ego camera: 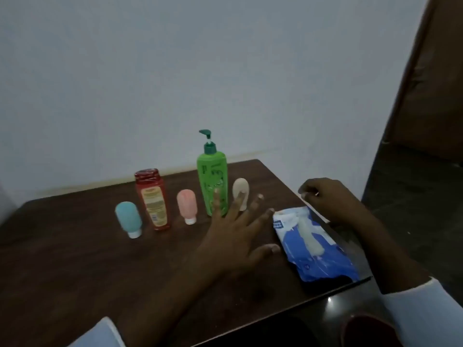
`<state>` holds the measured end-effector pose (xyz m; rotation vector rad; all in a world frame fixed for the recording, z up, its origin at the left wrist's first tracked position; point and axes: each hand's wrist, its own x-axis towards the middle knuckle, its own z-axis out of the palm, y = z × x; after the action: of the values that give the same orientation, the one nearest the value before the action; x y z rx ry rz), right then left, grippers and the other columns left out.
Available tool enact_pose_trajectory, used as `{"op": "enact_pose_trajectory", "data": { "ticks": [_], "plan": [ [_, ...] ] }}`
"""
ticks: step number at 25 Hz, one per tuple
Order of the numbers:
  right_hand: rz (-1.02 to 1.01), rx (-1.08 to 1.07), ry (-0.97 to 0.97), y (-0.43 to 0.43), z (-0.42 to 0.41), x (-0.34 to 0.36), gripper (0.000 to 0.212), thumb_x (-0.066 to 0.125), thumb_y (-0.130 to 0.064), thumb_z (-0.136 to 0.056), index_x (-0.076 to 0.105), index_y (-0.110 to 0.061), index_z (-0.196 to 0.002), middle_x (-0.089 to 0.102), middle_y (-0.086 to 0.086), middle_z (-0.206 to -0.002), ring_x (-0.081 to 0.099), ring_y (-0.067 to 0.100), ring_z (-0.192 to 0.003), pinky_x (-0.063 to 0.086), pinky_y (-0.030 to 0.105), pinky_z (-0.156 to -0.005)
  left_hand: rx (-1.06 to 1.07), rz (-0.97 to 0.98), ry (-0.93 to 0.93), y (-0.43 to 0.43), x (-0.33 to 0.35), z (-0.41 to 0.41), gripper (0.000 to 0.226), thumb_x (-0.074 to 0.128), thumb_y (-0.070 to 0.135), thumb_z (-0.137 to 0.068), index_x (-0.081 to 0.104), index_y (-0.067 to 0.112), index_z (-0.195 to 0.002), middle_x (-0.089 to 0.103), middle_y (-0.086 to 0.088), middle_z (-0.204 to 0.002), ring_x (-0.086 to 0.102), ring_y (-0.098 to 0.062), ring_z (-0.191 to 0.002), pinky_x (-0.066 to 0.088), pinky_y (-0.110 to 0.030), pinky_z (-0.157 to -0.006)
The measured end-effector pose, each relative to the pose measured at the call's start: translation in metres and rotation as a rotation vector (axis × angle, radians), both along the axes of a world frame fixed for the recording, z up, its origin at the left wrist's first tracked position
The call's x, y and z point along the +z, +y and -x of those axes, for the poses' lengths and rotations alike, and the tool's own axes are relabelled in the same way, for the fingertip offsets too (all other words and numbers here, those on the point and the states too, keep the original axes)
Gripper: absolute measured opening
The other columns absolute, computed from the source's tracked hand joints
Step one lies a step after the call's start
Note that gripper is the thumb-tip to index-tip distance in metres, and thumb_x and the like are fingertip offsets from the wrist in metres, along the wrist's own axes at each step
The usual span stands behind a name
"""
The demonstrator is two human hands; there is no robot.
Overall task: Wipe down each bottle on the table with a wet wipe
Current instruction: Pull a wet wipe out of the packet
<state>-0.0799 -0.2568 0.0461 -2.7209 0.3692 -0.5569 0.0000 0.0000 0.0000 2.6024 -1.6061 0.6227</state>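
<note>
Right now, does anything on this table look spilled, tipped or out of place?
Nothing spilled or tipped: the five bottles stand in a row. Only the wipes pack sits close to the table's right edge, its near corner perhaps overhanging.

Home room: toiletry bottles (212, 181) on dark wooden table (75, 259), plain wall (175, 71).

Plain pale blue-grey wall (175, 71) behind, a brown wooden panel (431, 83) standing off right, dark floor (413, 209) beneath it.
</note>
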Motion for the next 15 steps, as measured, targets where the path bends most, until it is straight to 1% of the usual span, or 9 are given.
{"op": "enact_pose_trajectory", "data": {
  "ticks": [1, 3, 4, 5, 7, 9, 11, 13, 15],
  "plan": [
    [-0.029, -0.053, 0.050, -0.007, 0.006, -0.002, 0.014, 0.057, -0.024, -0.093, 0.068, -0.022, -0.085, 0.069, -0.004, -0.088, 0.062, 0.012, -0.077, 0.049, 0.031, -0.068, -0.038, -0.040, 0.055, -0.014, -0.007, 0.004, 0.079, 0.014, 0.081, -0.097, 0.021, 0.038, -0.163, 0.014, 0.002, -0.174, 0.000, -0.034, -0.161, -0.010, -0.077, -0.116],
    [-0.052, -0.098, 0.114, -0.012, 0.017, -0.006, 0.029, 0.057, -0.031, -0.093, 0.066, -0.015, -0.071, 0.068, -0.002, -0.070, 0.062, 0.014, -0.064, 0.049, 0.033, -0.060, -0.077, -0.106, 0.120, -0.038, -0.019, 0.012, 0.081, 0.007, 0.080, -0.097, 0.012, 0.036, -0.165, 0.009, 0.005, -0.174, -0.003, -0.029, -0.161, -0.017, -0.075, -0.115],
    [-0.078, -0.096, 0.136, -0.010, 0.023, -0.009, 0.036, 0.058, -0.036, -0.093, 0.065, -0.012, -0.068, 0.066, 0.000, -0.063, 0.061, 0.014, -0.059, 0.048, 0.033, -0.058, -0.080, -0.119, 0.151, -0.046, -0.024, 0.016, 0.084, 0.002, 0.080, -0.096, 0.009, 0.033, -0.165, 0.009, 0.006, -0.174, -0.002, -0.028, -0.161, -0.019, -0.074, -0.114],
    [-0.097, -0.083, 0.152, -0.007, 0.026, -0.014, 0.040, 0.059, -0.040, -0.092, 0.065, -0.009, -0.067, 0.065, 0.001, -0.061, 0.060, 0.013, -0.056, 0.047, 0.031, -0.056, -0.074, -0.118, 0.172, -0.053, -0.030, 0.018, 0.088, -0.002, 0.080, -0.094, 0.008, 0.030, -0.166, 0.009, 0.006, -0.174, -0.001, -0.027, -0.162, -0.021, -0.073, -0.113],
    [-0.145, -0.070, 0.180, 0.000, 0.028, -0.025, 0.041, 0.062, -0.044, -0.089, 0.066, -0.008, -0.069, 0.065, 0.004, -0.064, 0.058, 0.010, -0.055, 0.045, 0.028, -0.054, -0.054, -0.116, 0.214, -0.060, -0.038, 0.020, 0.089, -0.003, 0.078, -0.095, 0.006, 0.025, -0.166, 0.009, 0.006, -0.174, -0.001, -0.026, -0.162, -0.023, -0.072, -0.113],
    [-0.139, -0.068, 0.242, 0.006, 0.025, -0.036, 0.034, 0.066, -0.040, -0.088, 0.069, -0.010, -0.073, 0.065, 0.003, -0.068, 0.059, 0.008, -0.059, 0.045, 0.027, -0.054, -0.050, -0.124, 0.253, -0.065, -0.043, 0.023, 0.084, 0.004, 0.076, -0.099, 0.005, 0.024, -0.166, 0.007, 0.005, -0.174, -0.002, -0.026, -0.161, -0.024, -0.072, -0.113],
    [-0.108, -0.058, 0.288, 0.010, 0.020, -0.044, 0.027, 0.067, -0.033, -0.087, 0.068, -0.010, -0.074, 0.066, 0.002, -0.072, 0.063, 0.014, -0.067, 0.047, 0.031, -0.059, -0.031, -0.139, 0.290, -0.068, -0.046, 0.026, 0.083, 0.006, 0.075, -0.100, 0.004, 0.025, -0.165, 0.005, 0.004, -0.174, -0.002, -0.026, -0.161, -0.024, -0.073, -0.112],
    [-0.131, -0.073, 0.254, 0.007, 0.020, -0.048, 0.027, 0.067, -0.028, -0.086, 0.061, -0.011, -0.066, 0.061, 0.001, -0.069, 0.061, 0.018, -0.068, 0.046, 0.034, -0.059, -0.016, -0.148, 0.324, -0.071, -0.050, 0.026, 0.083, 0.005, 0.077, -0.099, 0.003, 0.026, -0.165, 0.004, 0.004, -0.175, -0.002, -0.027, -0.161, -0.023, -0.074, -0.111],
    [-0.186, -0.093, 0.147, 0.002, 0.023, -0.042, 0.028, 0.066, -0.027, -0.088, 0.056, -0.016, -0.064, 0.058, -0.001, -0.067, 0.059, 0.019, -0.067, 0.043, 0.031, -0.057, 0.010, -0.154, 0.355, -0.072, -0.054, 0.026, 0.085, 0.004, 0.078, -0.098, 0.004, 0.027, -0.166, 0.002, 0.004, -0.175, -0.004, -0.027, -0.161, -0.024, -0.074, -0.110]
  ]
}}
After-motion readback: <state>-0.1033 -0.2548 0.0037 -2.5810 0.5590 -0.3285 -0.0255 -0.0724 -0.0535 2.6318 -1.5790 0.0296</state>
